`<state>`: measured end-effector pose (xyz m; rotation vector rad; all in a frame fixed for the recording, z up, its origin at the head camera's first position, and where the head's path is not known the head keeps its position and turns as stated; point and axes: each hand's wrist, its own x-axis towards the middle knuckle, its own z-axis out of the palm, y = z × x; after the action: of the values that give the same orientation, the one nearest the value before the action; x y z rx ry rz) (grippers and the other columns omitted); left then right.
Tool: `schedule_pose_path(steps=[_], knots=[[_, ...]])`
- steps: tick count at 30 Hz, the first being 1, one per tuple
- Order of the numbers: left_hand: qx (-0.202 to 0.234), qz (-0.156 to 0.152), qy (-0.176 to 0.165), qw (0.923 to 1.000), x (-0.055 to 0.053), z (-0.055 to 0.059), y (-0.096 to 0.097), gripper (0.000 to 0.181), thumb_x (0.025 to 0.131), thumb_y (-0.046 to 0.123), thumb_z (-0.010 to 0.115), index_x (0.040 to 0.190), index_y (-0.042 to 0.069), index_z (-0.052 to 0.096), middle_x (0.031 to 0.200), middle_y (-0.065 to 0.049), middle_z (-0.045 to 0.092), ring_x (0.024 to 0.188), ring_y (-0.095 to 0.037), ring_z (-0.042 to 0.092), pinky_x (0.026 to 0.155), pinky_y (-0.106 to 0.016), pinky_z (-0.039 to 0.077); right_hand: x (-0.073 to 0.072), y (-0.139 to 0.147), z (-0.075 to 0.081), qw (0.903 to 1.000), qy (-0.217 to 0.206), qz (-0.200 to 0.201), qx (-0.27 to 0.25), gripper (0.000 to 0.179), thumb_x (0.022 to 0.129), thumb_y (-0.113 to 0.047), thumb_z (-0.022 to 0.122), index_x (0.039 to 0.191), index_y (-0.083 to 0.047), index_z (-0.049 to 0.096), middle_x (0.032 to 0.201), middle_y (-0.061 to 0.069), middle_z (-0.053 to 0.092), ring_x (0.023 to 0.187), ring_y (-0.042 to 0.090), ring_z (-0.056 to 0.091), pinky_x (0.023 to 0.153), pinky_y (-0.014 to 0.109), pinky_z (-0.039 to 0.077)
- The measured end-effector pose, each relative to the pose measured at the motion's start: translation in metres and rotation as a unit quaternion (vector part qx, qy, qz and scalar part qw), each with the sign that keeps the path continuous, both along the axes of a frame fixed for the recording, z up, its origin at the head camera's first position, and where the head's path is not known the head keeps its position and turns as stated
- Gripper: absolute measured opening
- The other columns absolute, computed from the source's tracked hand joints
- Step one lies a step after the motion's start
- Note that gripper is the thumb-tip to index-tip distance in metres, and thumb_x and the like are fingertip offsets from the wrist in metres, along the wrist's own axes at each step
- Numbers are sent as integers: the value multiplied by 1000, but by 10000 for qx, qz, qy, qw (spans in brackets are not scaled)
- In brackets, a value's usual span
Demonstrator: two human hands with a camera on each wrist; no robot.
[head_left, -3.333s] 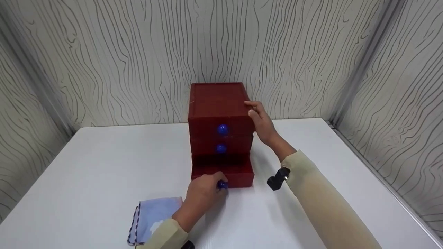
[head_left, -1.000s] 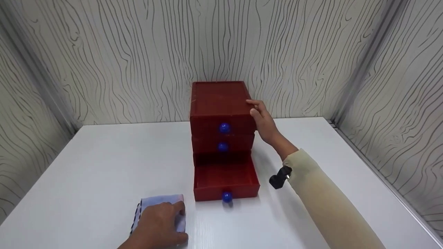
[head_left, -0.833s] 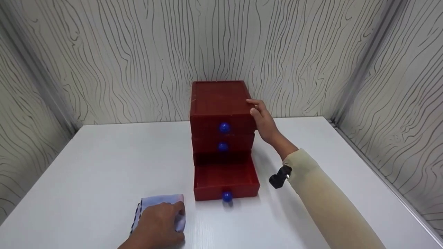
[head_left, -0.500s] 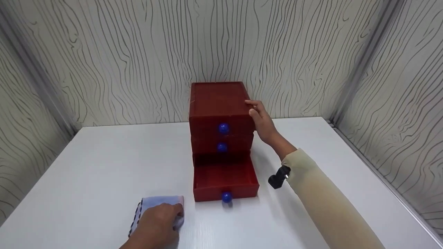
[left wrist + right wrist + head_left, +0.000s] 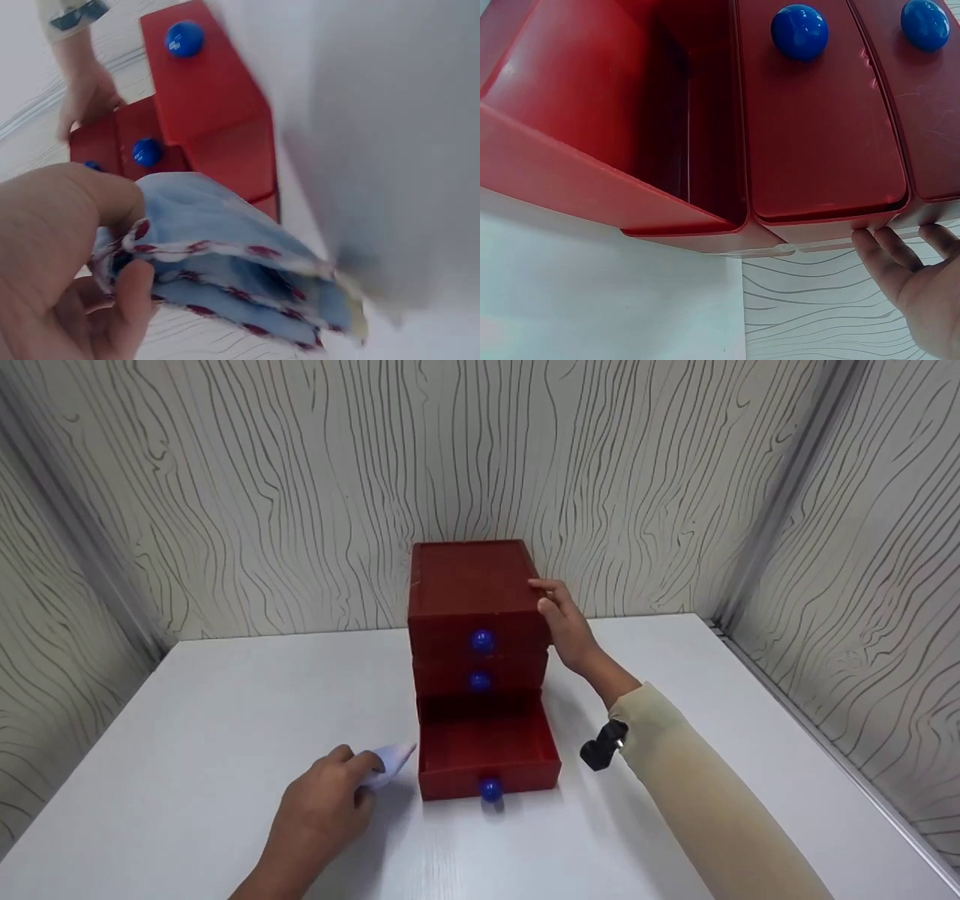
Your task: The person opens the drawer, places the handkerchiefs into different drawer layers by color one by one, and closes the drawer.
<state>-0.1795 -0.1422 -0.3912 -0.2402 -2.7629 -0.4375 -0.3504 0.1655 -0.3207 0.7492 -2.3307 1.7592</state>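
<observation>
A folded light blue cloth (image 5: 391, 763) with a pink corner is pinched between the thumb and fingers of my left hand (image 5: 319, 810), raised off the table just left of the drawer. Its red-and-white stitched edges fan apart in the left wrist view, where the folded cloth (image 5: 217, 240) hangs from the fingertips. The red drawer unit (image 5: 476, 577) has its bottom drawer (image 5: 457, 784) pulled out, with a bare inside. My right hand (image 5: 574, 630) rests against the unit's upper right side; in the right wrist view the fingers (image 5: 881, 262) touch its wall, fairly straight.
Two upper drawers stay closed, with blue knobs (image 5: 483, 640) on their fronts. The bottom drawer's blue knob (image 5: 491, 790) faces the near edge. A white table (image 5: 247, 712) carries the unit, and a wood-patterned back wall (image 5: 300, 495) stands behind it.
First my left hand pulled the bottom drawer out by its knob. It then took the cloth from the table and brought it up and rightward beside the drawer. My right hand stayed put.
</observation>
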Motion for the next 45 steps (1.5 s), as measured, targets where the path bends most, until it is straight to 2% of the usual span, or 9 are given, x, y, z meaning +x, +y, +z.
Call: schedule_pose_path(steps=[3, 9, 16, 21, 29, 38, 45], knots=[[291, 128, 402, 9987, -2, 8, -1, 29, 67, 4, 64, 87, 25, 65, 78, 4, 59, 67, -11, 53, 55, -27, 47, 0, -1, 0, 10000, -40, 0, -15, 41, 97, -22, 27, 136, -8, 27, 129, 18, 40, 109, 30, 52, 78, 31, 49], [737, 228, 932, 9927, -7, 25, -2, 30, 68, 5, 62, 88, 27, 63, 78, 2, 58, 69, -15, 57, 58, -33, 52, 1, -1, 1, 9999, -85, 29, -102, 41, 97, -20, 26, 136, -7, 27, 130, 18, 39, 111, 30, 51, 81, 32, 47], [1037, -57, 1812, 9780, -16, 42, 9, 31, 67, 6, 65, 89, 28, 64, 80, 4, 58, 71, -11, 56, 58, -29, 51, 1, -1, 1, 9998, -119, 42, -175, 40, 97, -20, 26, 136, -7, 27, 129, 17, 40, 109, 25, 52, 80, 30, 48], [1236, -329, 2224, 9665, -24, 50, 25, 27, 68, 6, 64, 89, 24, 65, 80, 3, 58, 76, -11, 58, 58, -27, 52, 1, 0, 0, 9998, -101, 8, -185, 41, 97, -20, 27, 136, -8, 28, 126, 17, 41, 105, 22, 54, 78, 28, 49], [1294, -613, 2196, 9650, -37, 51, 51, 27, 71, 11, 68, 93, 25, 64, 84, 3, 58, 83, -11, 60, 67, -28, 55, 1, -2, -1, 9999, -7, 44, -137, 41, 97, -20, 26, 136, -7, 27, 130, 18, 39, 110, 29, 52, 81, 32, 48], [1263, -1026, 2113, 9638, -51, 39, 78, 26, 72, 12, 68, 93, 27, 62, 85, 5, 57, 80, -8, 56, 69, -25, 54, 1, -1, -1, 9999, 100, -54, -71, 41, 96, -19, 28, 136, -6, 29, 130, 18, 39, 110, 29, 51, 81, 31, 47], [1407, -1124, 1963, 9639, -60, 30, 92, 24, 72, 14, 70, 91, 25, 61, 83, 6, 56, 75, -6, 53, 66, -20, 53, 1, -2, -1, 9997, 97, 37, -199, 42, 96, -17, 26, 136, -4, 27, 127, 20, 40, 108, 28, 52, 79, 28, 48]])
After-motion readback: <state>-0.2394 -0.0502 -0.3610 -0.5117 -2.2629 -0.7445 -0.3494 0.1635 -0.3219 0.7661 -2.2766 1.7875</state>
